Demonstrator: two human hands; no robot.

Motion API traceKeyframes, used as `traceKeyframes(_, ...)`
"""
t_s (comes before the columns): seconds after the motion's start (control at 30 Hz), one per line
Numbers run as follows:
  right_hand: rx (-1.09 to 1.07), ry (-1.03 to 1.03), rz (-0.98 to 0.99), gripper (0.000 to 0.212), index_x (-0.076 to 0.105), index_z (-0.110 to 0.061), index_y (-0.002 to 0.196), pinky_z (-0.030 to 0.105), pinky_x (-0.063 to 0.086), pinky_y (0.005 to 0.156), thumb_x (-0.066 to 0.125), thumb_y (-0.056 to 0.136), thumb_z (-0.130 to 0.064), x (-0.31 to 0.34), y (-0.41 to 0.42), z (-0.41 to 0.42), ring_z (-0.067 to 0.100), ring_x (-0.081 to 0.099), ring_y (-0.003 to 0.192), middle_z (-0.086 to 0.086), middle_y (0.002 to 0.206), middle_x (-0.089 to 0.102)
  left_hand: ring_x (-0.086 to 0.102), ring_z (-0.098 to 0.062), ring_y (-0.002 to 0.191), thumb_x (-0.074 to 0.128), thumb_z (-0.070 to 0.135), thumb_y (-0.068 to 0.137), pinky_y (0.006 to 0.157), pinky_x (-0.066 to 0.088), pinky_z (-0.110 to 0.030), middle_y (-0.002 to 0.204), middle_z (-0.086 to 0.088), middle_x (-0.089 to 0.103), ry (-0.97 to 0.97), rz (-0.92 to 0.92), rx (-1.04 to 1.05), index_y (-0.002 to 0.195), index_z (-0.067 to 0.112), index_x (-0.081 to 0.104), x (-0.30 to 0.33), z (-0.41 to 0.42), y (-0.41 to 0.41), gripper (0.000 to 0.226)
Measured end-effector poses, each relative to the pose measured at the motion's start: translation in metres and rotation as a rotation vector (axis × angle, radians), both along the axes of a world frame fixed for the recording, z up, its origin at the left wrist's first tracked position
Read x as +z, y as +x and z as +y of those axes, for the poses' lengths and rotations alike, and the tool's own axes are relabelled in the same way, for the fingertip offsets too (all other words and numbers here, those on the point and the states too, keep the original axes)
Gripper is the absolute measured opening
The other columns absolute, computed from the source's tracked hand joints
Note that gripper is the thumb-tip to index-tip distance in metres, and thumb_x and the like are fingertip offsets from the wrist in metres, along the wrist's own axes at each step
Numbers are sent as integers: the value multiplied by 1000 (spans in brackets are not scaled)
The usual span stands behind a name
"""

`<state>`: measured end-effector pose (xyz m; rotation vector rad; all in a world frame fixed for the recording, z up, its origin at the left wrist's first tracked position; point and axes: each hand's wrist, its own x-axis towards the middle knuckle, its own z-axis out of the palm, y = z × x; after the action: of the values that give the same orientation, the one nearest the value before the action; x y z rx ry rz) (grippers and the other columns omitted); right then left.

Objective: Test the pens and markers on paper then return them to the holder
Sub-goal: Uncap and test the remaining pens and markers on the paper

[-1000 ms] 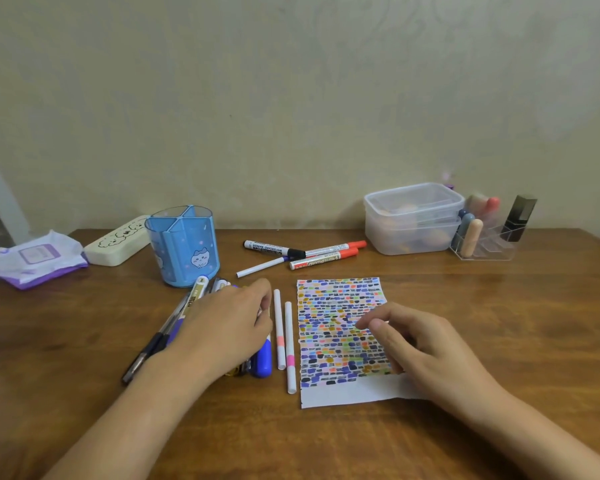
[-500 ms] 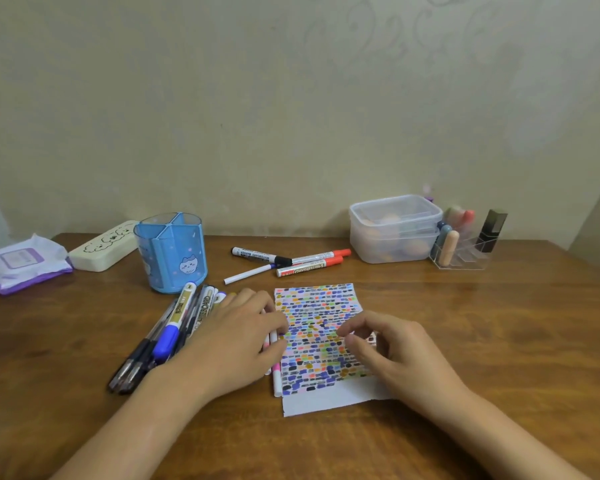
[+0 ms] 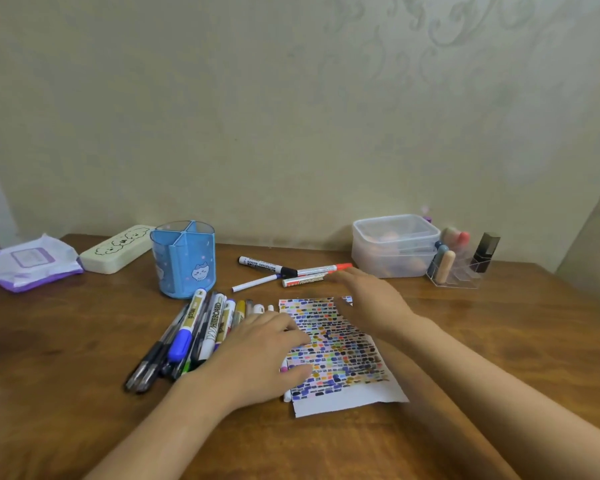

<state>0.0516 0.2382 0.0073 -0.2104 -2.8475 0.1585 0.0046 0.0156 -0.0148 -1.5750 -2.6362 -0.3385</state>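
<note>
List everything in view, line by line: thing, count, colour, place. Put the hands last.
pen holder: one, blue, empty, back left of the table.
pile of pens and markers: many, mixed colours, lying in front of the holder.
loose markers: four, white barrels, behind the paper.
paper: one, white, covered in colour swatches, centre.
pencil case: one, cream, left of the holder.
wipes pack: one, purple-white, far left.
plastic box: one, clear, back right.
clear organiser: one, beside the box.
left hand: on the pile's right edge.
right hand: reaching toward the loose markers.

Pens (image 3: 187, 336) piled beside swatch-covered paper (image 3: 340, 355), blue holder (image 3: 184, 263) upright
</note>
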Motion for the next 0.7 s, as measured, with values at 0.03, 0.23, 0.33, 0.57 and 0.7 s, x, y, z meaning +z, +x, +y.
traceKeyframes(0.03,-10,15,-20,50,45,-30,148,31,51,91,57,100,-27,-3,-12,3,17,59,121,-5,147,51,32,-4,131,43,62,95,109,24,-27,141,19,41,3,-6,-3,143,41,45,0,0,0,52)
traceKeyframes(0.23,-48,113,-85,51,43,-28,149,40,55,87,51,99,-21,-14,-60,15,23,60,119,-1,144,51,31,-6,133,46,59,95,112,21,-29,143,17,41,-8,-2,-20,143,40,45,0,-1,-4,52)
traceKeyframes(0.33,-68,137,-111,51,45,-26,148,38,54,85,51,98,-18,-15,-69,16,26,61,116,1,141,52,29,-6,135,47,57,96,113,20,-30,145,17,40,-18,-6,-24,144,40,44,2,-2,-5,52)
traceKeyframes(0.57,-67,136,-52,31,63,-25,131,30,55,78,55,101,-26,-18,-72,16,21,64,98,1,124,55,28,-8,136,47,56,96,114,20,-32,146,15,39,-37,-12,-22,145,39,43,3,-3,-5,52)
traceKeyframes(0.7,-63,102,5,24,62,-24,121,27,49,71,60,98,-29,-14,-60,16,19,63,97,-1,118,61,29,-7,135,48,57,95,112,21,-30,144,16,39,-37,-20,-23,145,40,43,4,-4,-3,53)
